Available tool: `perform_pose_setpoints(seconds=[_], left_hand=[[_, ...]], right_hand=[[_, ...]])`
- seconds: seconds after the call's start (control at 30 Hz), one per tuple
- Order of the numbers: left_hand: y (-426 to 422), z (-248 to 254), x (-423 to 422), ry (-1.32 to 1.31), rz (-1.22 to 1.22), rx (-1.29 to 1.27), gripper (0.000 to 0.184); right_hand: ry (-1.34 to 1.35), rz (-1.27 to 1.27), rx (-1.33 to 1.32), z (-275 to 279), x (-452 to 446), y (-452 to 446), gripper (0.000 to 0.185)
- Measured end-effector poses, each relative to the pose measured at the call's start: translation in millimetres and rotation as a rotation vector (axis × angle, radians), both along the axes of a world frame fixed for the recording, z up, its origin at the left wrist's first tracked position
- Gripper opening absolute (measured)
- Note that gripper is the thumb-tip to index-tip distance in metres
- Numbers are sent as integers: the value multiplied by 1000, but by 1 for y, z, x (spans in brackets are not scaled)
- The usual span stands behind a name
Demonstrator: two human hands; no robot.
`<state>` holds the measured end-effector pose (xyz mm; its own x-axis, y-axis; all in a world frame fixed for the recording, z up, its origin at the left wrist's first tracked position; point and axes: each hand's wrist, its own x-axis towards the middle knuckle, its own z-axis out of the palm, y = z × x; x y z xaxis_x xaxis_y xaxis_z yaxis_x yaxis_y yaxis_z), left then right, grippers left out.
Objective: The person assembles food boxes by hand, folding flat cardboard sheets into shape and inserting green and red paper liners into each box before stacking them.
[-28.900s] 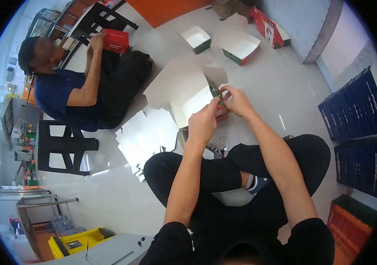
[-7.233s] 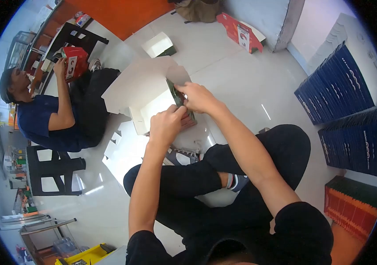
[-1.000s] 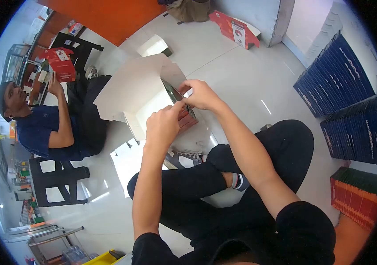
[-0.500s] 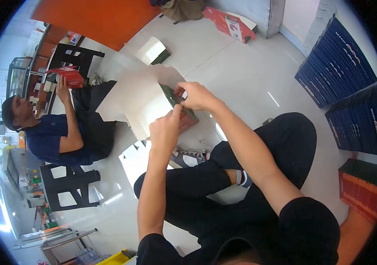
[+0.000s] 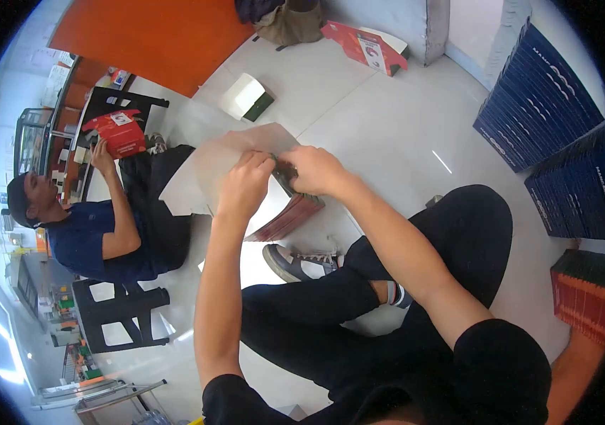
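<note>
A stack of flat printed cardboard sheets (image 5: 289, 221), with red and green edges, stands on the floor in front of my crossed legs. On top lies a large pale cardboard sheet (image 5: 199, 166), its white side up, with a dark green edge. My left hand (image 5: 247, 183) is closed, its fingers bent over that edge. Close beside it, my right hand (image 5: 314, 170) pinches the same green edge with thumb and fingers. My hands cover part of the edge, so the exact fold there is hidden.
Nearby a person (image 5: 90, 230) in dark blue holds a red card box (image 5: 119, 133). A small white-and-green folded card (image 5: 245, 98) and a red printed piece (image 5: 366, 48) lie on the floor. Blue stacks (image 5: 540, 99) and a red stack (image 5: 584, 294) stand right. A black stool (image 5: 121, 312) lies left.
My left hand has moved up and left, onto the sheet's green edge near my right hand. The other person's red card box has turned and opened more towards me.
</note>
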<state>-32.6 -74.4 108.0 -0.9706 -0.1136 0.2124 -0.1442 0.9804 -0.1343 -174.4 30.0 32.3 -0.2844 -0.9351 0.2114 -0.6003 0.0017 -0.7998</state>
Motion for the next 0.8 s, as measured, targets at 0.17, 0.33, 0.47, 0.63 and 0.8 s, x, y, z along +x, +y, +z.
perform_pose_setpoints(seconds=[0.17,0.33,0.47,0.63,0.8], left_hand=[[2,5,5,-32,6,50,6],[-3,13,11,-96,36,83,4],[-9,8,8,-80,6,129,2],[-7,12,5,-131,34,144,1],[2,20,2,-192,83,142,1]], right_hand=[[144,-67,10,-4,16,-5,23],[84,-136,-73,-11,29,-14,16],[22,-231,-65,-12,30,-14,13],[-76,-248,-89,-12,27,-15,16],[-83,-286,-130,-22,30,-23,12]])
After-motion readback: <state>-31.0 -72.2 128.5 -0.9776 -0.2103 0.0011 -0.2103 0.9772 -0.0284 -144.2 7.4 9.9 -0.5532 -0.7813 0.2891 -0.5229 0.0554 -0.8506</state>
